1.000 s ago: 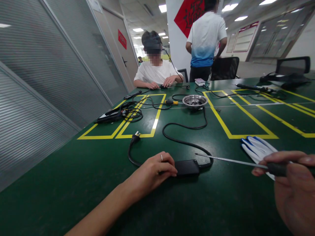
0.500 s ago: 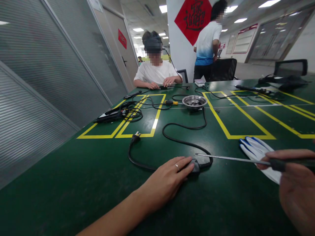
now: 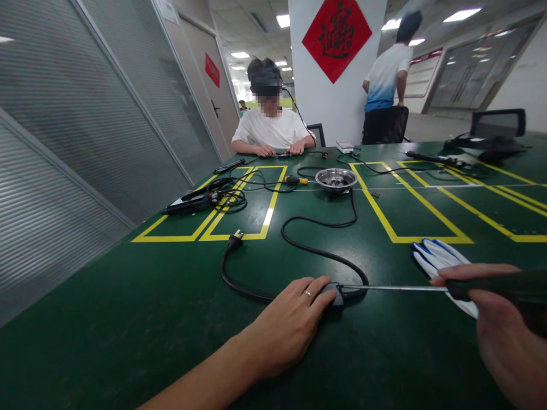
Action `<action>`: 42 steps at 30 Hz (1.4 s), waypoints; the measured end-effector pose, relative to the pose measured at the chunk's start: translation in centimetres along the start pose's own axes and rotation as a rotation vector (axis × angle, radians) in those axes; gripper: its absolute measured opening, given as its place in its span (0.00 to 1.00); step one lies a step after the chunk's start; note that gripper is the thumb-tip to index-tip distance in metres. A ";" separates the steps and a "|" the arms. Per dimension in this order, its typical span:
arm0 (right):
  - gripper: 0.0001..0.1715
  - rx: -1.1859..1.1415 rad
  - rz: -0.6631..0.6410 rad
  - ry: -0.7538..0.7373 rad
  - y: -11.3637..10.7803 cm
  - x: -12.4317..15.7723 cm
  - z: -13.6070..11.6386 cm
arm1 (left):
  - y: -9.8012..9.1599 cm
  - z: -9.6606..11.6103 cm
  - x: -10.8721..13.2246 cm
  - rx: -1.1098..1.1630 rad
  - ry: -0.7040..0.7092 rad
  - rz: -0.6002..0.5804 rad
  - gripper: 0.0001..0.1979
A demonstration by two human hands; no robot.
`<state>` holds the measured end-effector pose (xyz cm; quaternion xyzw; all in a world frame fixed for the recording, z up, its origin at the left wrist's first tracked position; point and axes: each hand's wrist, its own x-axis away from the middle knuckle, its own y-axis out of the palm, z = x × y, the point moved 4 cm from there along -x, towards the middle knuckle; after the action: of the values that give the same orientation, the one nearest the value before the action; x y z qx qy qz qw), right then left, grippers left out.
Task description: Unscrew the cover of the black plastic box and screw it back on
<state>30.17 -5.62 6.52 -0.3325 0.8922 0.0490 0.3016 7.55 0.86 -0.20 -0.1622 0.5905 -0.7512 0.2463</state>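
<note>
My left hand [image 3: 294,319] lies over a small black in-line box [image 3: 337,297] on a black power cord [image 3: 316,248], its fingers closed round the box and holding it on the table. The fingers cover much of the box. Out to the left, the cord ends in a two-blade plug [image 3: 234,240]. My right hand [image 3: 499,319] grips a screwdriver [image 3: 401,288] by its dark handle. The long metal shaft lies almost level, pointing left, and its tip meets the top right part of the box. Whether the tip sits in a screw I cannot tell.
A white glove with blue edging [image 3: 436,254] lies beyond my right hand. Farther off are a metal bowl [image 3: 336,188] of small dark parts, a yellow-handled screwdriver [image 3: 296,180] and a cable bundle [image 3: 222,196]. Across the green table sits a person [image 3: 273,128]; another stands behind.
The screwdriver has moved down, its tip going from above the box onto it. My left hand has stayed on the box. The standing person has shifted right.
</note>
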 end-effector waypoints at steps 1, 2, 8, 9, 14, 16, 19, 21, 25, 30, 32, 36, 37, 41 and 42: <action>0.47 -0.006 0.016 0.036 0.0 0.0 0.1 | 0.0 0.0 0.0 0.000 -0.003 -0.002 0.24; 0.47 -0.006 0.020 0.062 0.1 0.0 0.1 | 0.0 0.0 0.0 -0.001 -0.004 -0.003 0.25; 0.44 0.060 -0.065 0.032 0.7 -0.7 -0.5 | -0.2 0.1 -0.1 0.008 -0.008 0.001 0.25; 0.44 0.050 -0.119 0.028 1.0 -1.2 -0.7 | -0.2 0.1 -0.1 0.015 -0.008 0.002 0.25; 0.46 -0.035 -0.460 -0.041 3.3 -3.9 -2.0 | -0.3 0.2 0.0 0.053 -0.014 0.019 0.24; 0.53 -0.097 -0.471 -0.141 4.1 -4.5 -3.0 | -0.3 0.2 0.0 0.058 -0.014 0.026 0.25; 0.64 -0.096 -0.464 -0.380 5.0 -4.8 -4.8 | -0.2 0.1 0.0 0.065 -0.013 0.035 0.25; 0.58 -0.032 -0.487 -0.497 5.4 -4.8 -5.9 | -0.2 0.1 0.0 0.067 -0.009 0.044 0.25; 0.35 0.027 -0.599 -0.554 5.5 -5.4 -7.5 | -0.2 0.1 0.1 0.069 0.001 0.058 0.24; 0.34 0.093 -0.551 -0.651 5.4 -5.7 -8.9 | -0.1 0.1 0.1 0.062 -0.003 0.057 0.25; 0.35 0.178 -0.484 -0.711 5.3 -5.5 -9.2 | 0.0 0.0 0.1 0.058 -0.007 0.054 0.25; 0.25 0.219 -0.550 -0.630 5.2 -5.3 -9.3 | -0.1 0.0 0.1 0.060 -0.008 0.047 0.25; 0.25 0.185 -0.566 -0.594 5.2 -5.3 -9.3 | 0.0 0.0 0.1 0.061 -0.009 0.045 0.25; 0.27 0.125 -0.498 -0.622 5.1 -5.4 -9.7 | 0.1 0.1 0.0 0.055 -0.013 0.043 0.25; 0.26 0.137 -0.499 -0.643 5.2 -5.3 -9.7 | 0.1 0.1 0.0 0.055 -0.012 0.043 0.25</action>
<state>25.21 -1.38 16.84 -0.4854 0.6457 0.0161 0.5892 7.62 0.77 -0.25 -0.1470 0.5716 -0.7606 0.2704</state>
